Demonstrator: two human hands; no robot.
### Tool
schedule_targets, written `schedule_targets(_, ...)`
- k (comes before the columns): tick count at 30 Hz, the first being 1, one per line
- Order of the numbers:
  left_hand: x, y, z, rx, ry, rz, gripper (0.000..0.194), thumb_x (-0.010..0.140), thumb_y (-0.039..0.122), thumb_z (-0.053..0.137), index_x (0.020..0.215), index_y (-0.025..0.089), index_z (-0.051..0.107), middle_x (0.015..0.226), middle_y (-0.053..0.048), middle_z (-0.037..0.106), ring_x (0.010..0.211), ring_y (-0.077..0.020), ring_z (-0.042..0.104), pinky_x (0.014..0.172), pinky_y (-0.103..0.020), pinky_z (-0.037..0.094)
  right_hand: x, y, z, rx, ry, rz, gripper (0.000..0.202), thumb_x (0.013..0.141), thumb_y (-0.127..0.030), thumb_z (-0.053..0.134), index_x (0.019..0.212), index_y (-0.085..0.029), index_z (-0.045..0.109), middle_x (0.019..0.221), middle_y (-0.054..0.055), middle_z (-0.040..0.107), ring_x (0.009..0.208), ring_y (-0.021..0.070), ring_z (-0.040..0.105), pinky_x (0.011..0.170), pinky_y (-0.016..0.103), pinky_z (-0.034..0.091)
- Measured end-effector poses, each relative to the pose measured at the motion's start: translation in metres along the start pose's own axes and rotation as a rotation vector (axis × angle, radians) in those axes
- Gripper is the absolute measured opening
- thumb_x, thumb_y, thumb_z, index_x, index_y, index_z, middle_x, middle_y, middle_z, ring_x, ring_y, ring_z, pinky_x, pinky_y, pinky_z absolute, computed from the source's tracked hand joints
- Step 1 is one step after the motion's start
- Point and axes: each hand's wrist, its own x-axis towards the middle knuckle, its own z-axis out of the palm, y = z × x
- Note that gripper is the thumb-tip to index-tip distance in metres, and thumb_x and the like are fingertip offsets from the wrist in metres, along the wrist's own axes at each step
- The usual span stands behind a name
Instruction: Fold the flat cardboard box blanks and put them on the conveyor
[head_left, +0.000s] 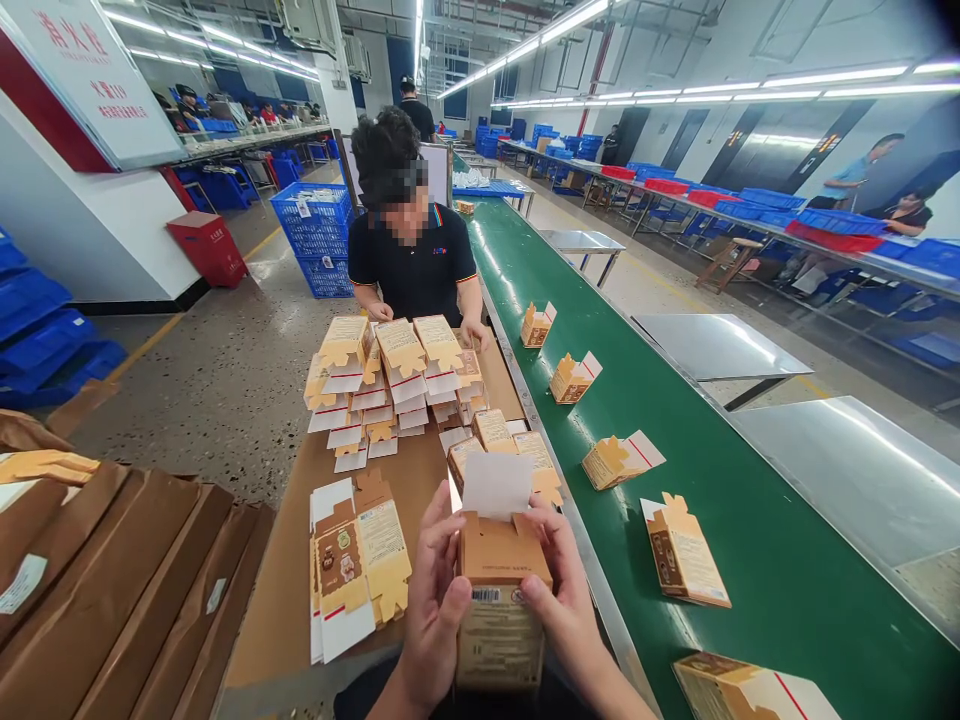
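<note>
Currently in hand: one printed carton, white flap raised

Carton, board, one. Held between both hands above the lap, at the near end of the brown-topped table; barcode face toward the wearer, brown end panel above it, flap standing at the far edge. Whether every tab is fully seated cannot be told.

Left hand, one. Fingers curled along the carton's left side, thumb on the edge of the barcode face, pinching the board.

Right hand, one. Mirror grip; thumb at the face's upper right, fingertips close to the flap's base.

Handling notes. Pressure best applied evenly, at corners and creases; thin board would probably dent under a thumb pushed mid-panel. Walls best held square, so folds meet without skew. Flap best left uncreased while the end panel is worked.

Nearby. Flat cartons, stacked, left; formed cartons, piled, ahead; belt cartons, spaced along the green conveyor, right. Co-worker, beyond the pile.
</note>
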Motion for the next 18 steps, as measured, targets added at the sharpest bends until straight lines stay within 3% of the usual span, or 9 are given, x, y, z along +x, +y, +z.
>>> schedule_targets(4,0.001,-0.006,-0.005,-0.102,-0.002,-0.054,0.044,0.086,0.036,0.047,0.129,0.032,0.041,0.141,-0.001,0.042,0.129,-0.0167,0.039,0.101,-0.023,0.039,0.001,0.004,0.001,0.039,-0.006,0.041,0.058,0.077,-0.05,0.062,0.126,-0.033,0.036,0.127,0.007,0.054,0.107,0.0221,0.061,0.086,0.032,0.051)
schedule_targets(7,0.002,-0.013,-0.009,-0.093,-0.04,-0.049,0.043,0.087,0.034,0.046,0.129,0.031,0.041,0.134,-0.002,0.046,0.122,-0.0161,0.045,0.1,-0.023,0.04,0.001,0.006,0.0,0.025,-0.006,0.014,0.053,0.077,-0.05,0.062,0.122,-0.032,0.04,0.123,0.007,0.056,0.104,0.022,0.062,0.085,0.032,0.052)
schedule_targets(13,0.005,-0.016,-0.011,-0.021,-0.061,0.07,0.018,0.087,0.034,0.046,0.099,0.027,0.056,0.113,-0.003,0.05,0.115,-0.018,0.048,0.093,-0.026,0.043,0.002,0.009,-0.001,-0.021,0.062,-0.077,0.042,0.075,-0.05,0.065,0.111,-0.033,0.05,0.109,0.002,0.059,0.103,0.0204,0.059,0.084,0.031,0.051)
schedule_targets(18,0.006,-0.018,-0.01,-0.025,-0.072,0.088,0.017,0.088,0.035,0.044,0.097,0.027,0.055,0.112,-0.003,0.051,0.117,-0.0203,0.047,0.095,-0.032,0.042,0.003,0.013,-0.008,-0.21,0.012,-0.149,0.032,0.075,-0.055,0.061,0.09,-0.028,0.067,0.106,0.006,0.056,0.105,0.0251,0.056,0.089,0.039,0.048)
